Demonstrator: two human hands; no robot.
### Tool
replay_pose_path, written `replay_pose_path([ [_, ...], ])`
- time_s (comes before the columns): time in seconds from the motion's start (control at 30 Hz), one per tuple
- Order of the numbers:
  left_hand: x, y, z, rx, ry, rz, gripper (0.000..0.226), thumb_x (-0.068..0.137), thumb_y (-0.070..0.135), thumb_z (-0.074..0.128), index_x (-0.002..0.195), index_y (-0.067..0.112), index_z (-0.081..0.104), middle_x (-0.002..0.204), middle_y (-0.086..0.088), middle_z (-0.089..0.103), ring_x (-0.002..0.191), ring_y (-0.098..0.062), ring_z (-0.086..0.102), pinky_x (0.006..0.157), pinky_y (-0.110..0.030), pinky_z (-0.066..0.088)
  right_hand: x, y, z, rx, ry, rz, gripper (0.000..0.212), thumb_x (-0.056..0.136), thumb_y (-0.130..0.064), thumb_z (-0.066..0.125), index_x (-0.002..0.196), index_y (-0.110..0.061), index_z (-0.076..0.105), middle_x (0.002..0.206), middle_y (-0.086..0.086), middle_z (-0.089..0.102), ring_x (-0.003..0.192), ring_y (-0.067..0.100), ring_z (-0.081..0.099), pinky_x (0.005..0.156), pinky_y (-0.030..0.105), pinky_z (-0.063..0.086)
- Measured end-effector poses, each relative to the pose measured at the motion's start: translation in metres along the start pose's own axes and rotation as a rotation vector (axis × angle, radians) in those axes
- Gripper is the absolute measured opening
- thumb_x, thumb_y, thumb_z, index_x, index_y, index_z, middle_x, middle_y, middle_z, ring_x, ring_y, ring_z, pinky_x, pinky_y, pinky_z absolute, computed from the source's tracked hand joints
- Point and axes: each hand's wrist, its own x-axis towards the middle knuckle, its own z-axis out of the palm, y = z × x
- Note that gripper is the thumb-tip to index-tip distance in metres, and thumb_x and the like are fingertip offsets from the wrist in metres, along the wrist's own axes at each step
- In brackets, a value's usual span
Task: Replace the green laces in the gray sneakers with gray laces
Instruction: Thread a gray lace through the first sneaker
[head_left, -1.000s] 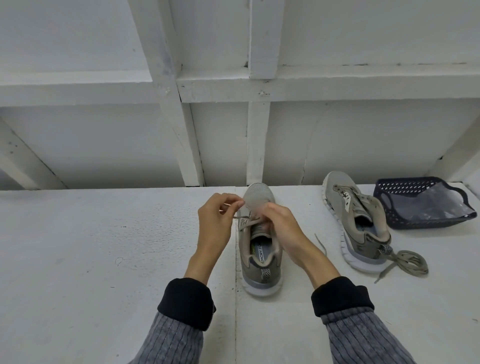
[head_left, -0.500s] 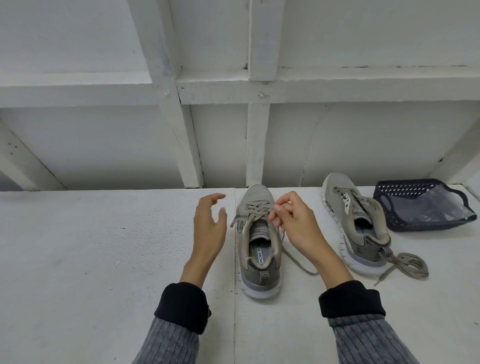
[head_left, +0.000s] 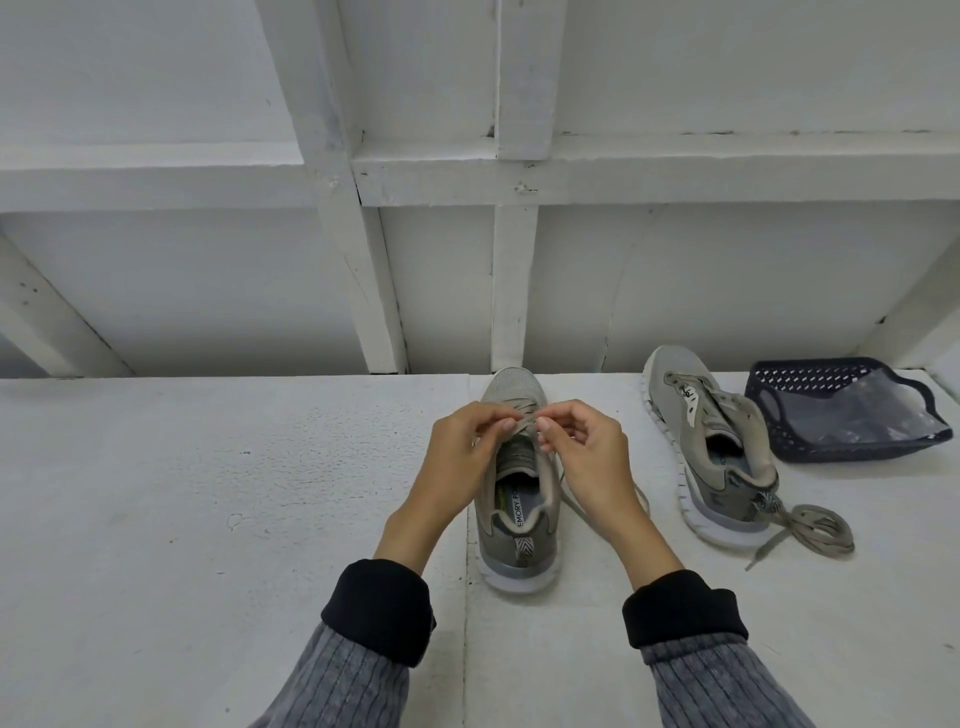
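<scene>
White-painted surface (head_left: 208, 493), rough in texture, with a seam running toward the viewer; white board wall (head_left: 208, 286) with vertical and slanted battens behind it. Item one: gray sneaker (head_left: 517, 519), centre, upright on its sole, toe to the wall, heel to the person, printed insole showing in the opening. Lace (head_left: 524, 415) crossed over its forward eyelets, colour a dull gray-green, not told apart with certainty; one loose length trailed off the shoe's right side onto the surface, passing under the right wrist. Left hand (head_left: 462, 457) was over the shoe's left flank, fingers curled, thumb and forefinger pinching the lace at the crossing. Right hand (head_left: 582, 452) was opposite it, fingers likewise curled, fingertips pinching the same lace just beside those of the left. Both forearms wore gray ribbed sleeves with black cuffs. Item two: second gray sneaker (head_left: 711, 441), well to the right, tilted onto its side, eyelets bare, tongue loose. Item three: coiled lace (head_left: 815, 530), lying on the surface touching that shoe's heel, one end trailing forward. Item four: dark blue perforated basket (head_left: 810, 374), far right near the wall, just beside the second sneaker, holding a clear plastic bag (head_left: 862, 415).
</scene>
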Motion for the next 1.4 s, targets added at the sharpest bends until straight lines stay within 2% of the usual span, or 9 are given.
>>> replay_pose_path([
  [0.23,-0.006,0.0,0.01,-0.046,-0.008,-0.001,0.019,0.096,0.008,0.059,0.102,0.021,0.072,0.097,0.016,0.069,0.084,0.0,0.066,0.081,-0.013,0.05,0.001,0.011,0.002,0.029,0.028,0.04,0.016,0.089,-0.002,0.064,0.088,-0.017,0.069,0.085,0.001,0.072,0.08,0.017,0.069,0.073,0.022,0.055],
  [0.4,-0.009,-0.011,0.003,-0.012,0.024,0.075,0.018,0.098,0.011,0.057,0.109,0.019,0.07,0.112,0.01,0.068,0.109,-0.003,0.06,0.093,-0.016,0.046,0.001,0.014,-0.005,-0.174,0.063,-0.035,0.013,0.088,-0.007,0.065,0.093,-0.019,0.07,0.091,-0.004,0.07,0.087,0.009,0.064,0.073,0.008,0.046],
  [0.53,-0.005,-0.029,-0.009,0.122,-0.154,0.079,0.026,0.1,0.018,0.055,0.121,0.028,0.067,0.129,0.015,0.059,0.125,0.001,0.049,0.105,-0.019,0.038,0.0,0.011,-0.008,-0.303,-0.07,-0.097,0.013,0.089,-0.016,0.067,0.101,-0.016,0.072,0.103,-0.004,0.064,0.089,0.007,0.059,0.073,0.009,0.042],
  [0.67,-0.004,-0.03,-0.011,0.121,-0.172,0.047,0.026,0.095,0.023,0.063,0.12,0.029,0.068,0.119,0.016,0.062,0.112,0.006,0.054,0.096,-0.009,0.039,-0.004,0.016,-0.003,-0.593,-0.241,-0.131,0.022,0.086,-0.032,0.069,0.106,-0.021,0.071,0.118,-0.009,0.044,0.113,0.006,0.038,0.093,0.019,0.031],
  [0.83,-0.007,-0.032,-0.006,0.044,-0.082,-0.004,0.021,0.094,0.023,0.065,0.114,0.024,0.072,0.109,0.011,0.066,0.1,0.0,0.061,0.09,-0.016,0.047,-0.007,0.016,0.0,-0.763,-0.222,-0.169,0.014,0.091,-0.028,0.064,0.099,-0.018,0.07,0.126,-0.008,0.044,0.117,0.009,0.035,0.09,0.018,0.032],
  [0.93,-0.009,-0.031,-0.006,0.08,-0.063,0.024,0.025,0.096,0.026,0.063,0.12,0.028,0.068,0.117,0.015,0.062,0.11,0.0,0.057,0.098,-0.021,0.046,-0.009,0.014,0.0,-0.73,-0.178,-0.244,0.008,0.094,-0.022,0.06,0.095,-0.017,0.065,0.122,-0.008,0.046,0.113,0.01,0.037,0.092,0.02,0.034],
  [1.07,-0.007,-0.023,-0.006,0.17,-0.086,0.182,0.034,0.098,0.03,0.059,0.132,0.034,0.058,0.138,0.02,0.05,0.132,0.001,0.038,0.11,-0.014,0.027,-0.009,0.007,-0.003,-0.46,-0.101,-0.254,0.009,0.092,-0.014,0.061,0.091,-0.019,0.068,0.089,-0.009,0.056,0.083,-0.001,0.051,0.072,0.008,0.037],
  [1.27,-0.005,-0.014,0.001,0.215,-0.036,0.196,0.017,0.095,0.024,0.063,0.101,0.039,0.068,0.098,0.029,0.065,0.102,0.004,0.055,0.106,-0.014,0.019,-0.011,0.002,-0.009,-0.04,-0.011,-0.097,0.02,0.091,-0.005,0.061,0.091,-0.023,0.069,0.088,-0.009,0.07,0.087,0.005,0.066,0.079,0.018,0.051],
  [1.4,-0.008,-0.009,0.004,0.224,-0.052,0.23,0.018,0.095,0.031,0.061,0.111,0.036,0.065,0.112,0.026,0.062,0.113,0.01,0.049,0.11,-0.011,0.013,-0.01,-0.001,-0.011,0.121,0.099,-0.04,0.018,0.085,-0.001,0.068,0.081,-0.018,0.064,0.076,-0.005,0.069,0.074,0.015,0.069,0.074,0.029,0.056],
])
